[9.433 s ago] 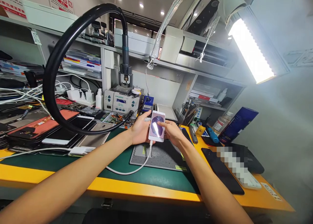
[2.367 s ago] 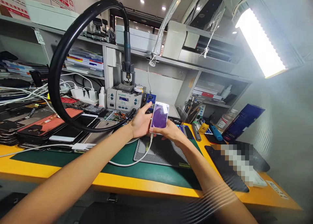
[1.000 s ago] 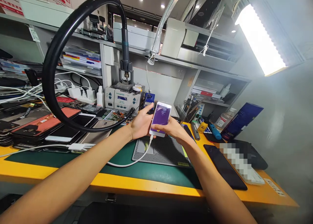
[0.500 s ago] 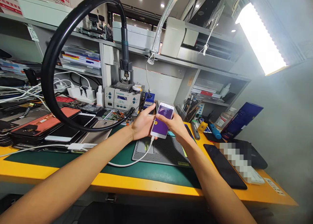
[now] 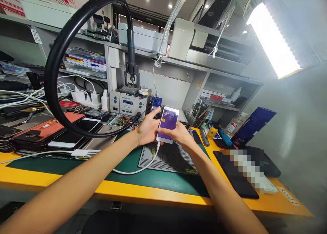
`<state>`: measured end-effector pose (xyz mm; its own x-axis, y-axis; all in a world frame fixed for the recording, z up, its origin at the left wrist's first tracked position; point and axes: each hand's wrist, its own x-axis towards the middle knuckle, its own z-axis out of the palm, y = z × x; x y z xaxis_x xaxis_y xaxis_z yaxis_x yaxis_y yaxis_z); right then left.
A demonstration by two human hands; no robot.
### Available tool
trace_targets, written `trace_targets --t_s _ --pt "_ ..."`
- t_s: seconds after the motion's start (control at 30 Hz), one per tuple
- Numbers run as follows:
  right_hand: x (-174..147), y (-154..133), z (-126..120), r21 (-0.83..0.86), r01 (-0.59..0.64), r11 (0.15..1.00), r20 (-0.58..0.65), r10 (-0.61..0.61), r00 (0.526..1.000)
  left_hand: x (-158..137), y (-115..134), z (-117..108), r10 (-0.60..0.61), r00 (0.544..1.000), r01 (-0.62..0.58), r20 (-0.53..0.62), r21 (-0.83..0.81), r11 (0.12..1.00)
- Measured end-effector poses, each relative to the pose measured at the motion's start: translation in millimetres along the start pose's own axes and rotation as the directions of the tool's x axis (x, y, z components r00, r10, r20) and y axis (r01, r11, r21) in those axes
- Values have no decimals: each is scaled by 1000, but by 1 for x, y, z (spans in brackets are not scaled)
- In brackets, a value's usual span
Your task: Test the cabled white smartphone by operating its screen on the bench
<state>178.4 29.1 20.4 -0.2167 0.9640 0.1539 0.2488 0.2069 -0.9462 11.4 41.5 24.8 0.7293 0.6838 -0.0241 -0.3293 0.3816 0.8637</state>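
A white smartphone [image 5: 168,120] with a lit purple screen is held up between my hands, tilted toward me. My left hand [image 5: 148,128] grips its left edge, the thumb pointing up beside it and the other fingers partly hidden behind. Around the right edge closes my right hand [image 5: 180,133], its thumb lying across the lower part of the screen. A white charging cable [image 5: 155,155] is plugged into the phone's bottom end and curves down to the left. Below the phone lies a grey perforated pad [image 5: 171,160] on a green mat [image 5: 122,179].
Several phones [image 5: 74,133] lie on the left, beneath a looping black hose [image 5: 51,74] from a grey rework station [image 5: 129,101]. Tools [image 5: 198,111], a clear bottle [image 5: 235,125] and a dark tablet-like slab [image 5: 233,174] are on the right. A bright lamp [image 5: 274,40] hangs above.
My right thumb has moved from the upper left of the screen down to its lower part. The phone has shifted slightly left.
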Motion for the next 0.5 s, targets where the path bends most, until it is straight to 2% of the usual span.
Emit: trace_targets --t_s 0.13,0.27,0.37,0.5 --pt "1 3 1 -25 69 997 94 -66 993 1 0 -1 5 1000 -6 -24 -32 999" --pt "-1 1 2 -51 78 996 176 -68 982 1 0 -2 11 999 -12 -42 -44 999" --pt "-5 -5 3 -90 36 995 145 -23 989 1 0 -2 37 999 -39 -31 -52 998" --pt "-9 -15 1 -179 -80 981 68 93 993 1 1 -3 56 998 -57 -18 -47 997"
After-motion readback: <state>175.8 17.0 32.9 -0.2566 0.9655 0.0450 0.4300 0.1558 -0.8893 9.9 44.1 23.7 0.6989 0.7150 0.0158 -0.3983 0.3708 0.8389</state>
